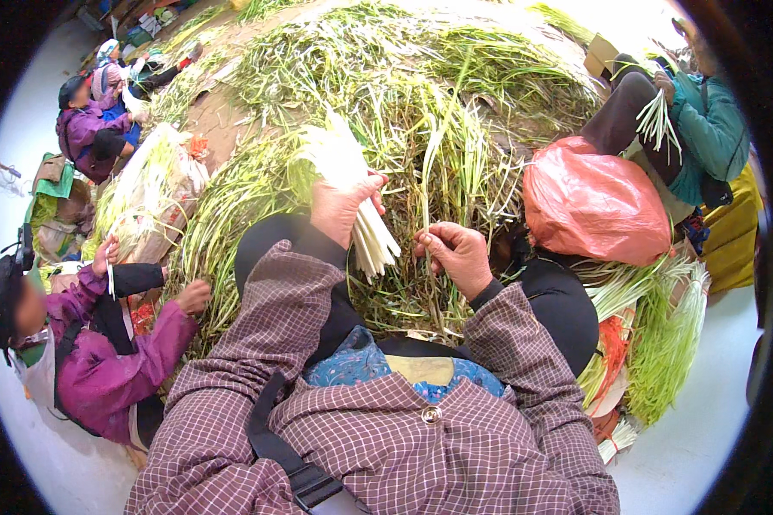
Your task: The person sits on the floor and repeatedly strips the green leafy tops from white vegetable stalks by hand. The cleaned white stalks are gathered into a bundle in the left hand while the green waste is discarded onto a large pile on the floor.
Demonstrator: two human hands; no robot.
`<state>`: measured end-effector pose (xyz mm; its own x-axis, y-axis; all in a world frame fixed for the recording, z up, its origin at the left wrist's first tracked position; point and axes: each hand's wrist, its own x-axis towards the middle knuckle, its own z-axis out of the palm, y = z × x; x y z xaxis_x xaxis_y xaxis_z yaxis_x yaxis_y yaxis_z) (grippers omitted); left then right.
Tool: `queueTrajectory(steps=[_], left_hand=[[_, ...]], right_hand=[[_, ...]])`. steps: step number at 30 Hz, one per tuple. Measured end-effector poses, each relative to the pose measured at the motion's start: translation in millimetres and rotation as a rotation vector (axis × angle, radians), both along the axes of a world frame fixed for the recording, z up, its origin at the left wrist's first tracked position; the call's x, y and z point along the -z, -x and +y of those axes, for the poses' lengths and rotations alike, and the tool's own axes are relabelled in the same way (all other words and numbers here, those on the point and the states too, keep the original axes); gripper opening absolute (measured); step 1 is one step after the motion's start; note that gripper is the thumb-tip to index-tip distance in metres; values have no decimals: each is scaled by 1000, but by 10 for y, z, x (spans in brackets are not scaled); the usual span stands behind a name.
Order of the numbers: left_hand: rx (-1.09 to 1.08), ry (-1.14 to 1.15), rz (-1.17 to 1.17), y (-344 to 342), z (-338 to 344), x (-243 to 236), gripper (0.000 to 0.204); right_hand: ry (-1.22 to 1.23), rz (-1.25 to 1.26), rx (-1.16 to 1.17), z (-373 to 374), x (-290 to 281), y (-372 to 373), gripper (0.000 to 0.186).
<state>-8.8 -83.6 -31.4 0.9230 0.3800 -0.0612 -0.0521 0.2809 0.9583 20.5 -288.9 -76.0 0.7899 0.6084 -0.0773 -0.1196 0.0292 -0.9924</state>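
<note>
My left hand [338, 206] is closed around a bundle of pale stalks [374, 240], which look like garlic shoots or chives. Their white ends stick out below the fist, and the bright upper part is washed out by light. To its right, my right hand [460, 257] pinches a single long stalk [426, 184] between thumb and fingers. That stalk stands nearly upright, with a yellow-green upper part and a brownish, ragged lower end. Both hands are over my lap, a short way apart. A heap of loose green stalks [318, 64] spreads in front of them.
A red plastic bag [593, 206] bulges at the right, above tied stalk bundles [661, 343]. A co-worker in teal [713, 129] sits beyond it, holding stalks. Close on my left, a person in purple [116, 369] handles stalks beside a filled sack [159, 197]. Others sit farther back.
</note>
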Motion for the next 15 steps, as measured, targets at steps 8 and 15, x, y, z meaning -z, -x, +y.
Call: queueTrajectory(steps=[8,15], left_hand=[[77,11,43,24,-151,-9,18],[109,32,132,107,-307,66,18]], right_hand=[[86,-141,48,85,40,33,12],[31,-170,0,143,-2,95,16]])
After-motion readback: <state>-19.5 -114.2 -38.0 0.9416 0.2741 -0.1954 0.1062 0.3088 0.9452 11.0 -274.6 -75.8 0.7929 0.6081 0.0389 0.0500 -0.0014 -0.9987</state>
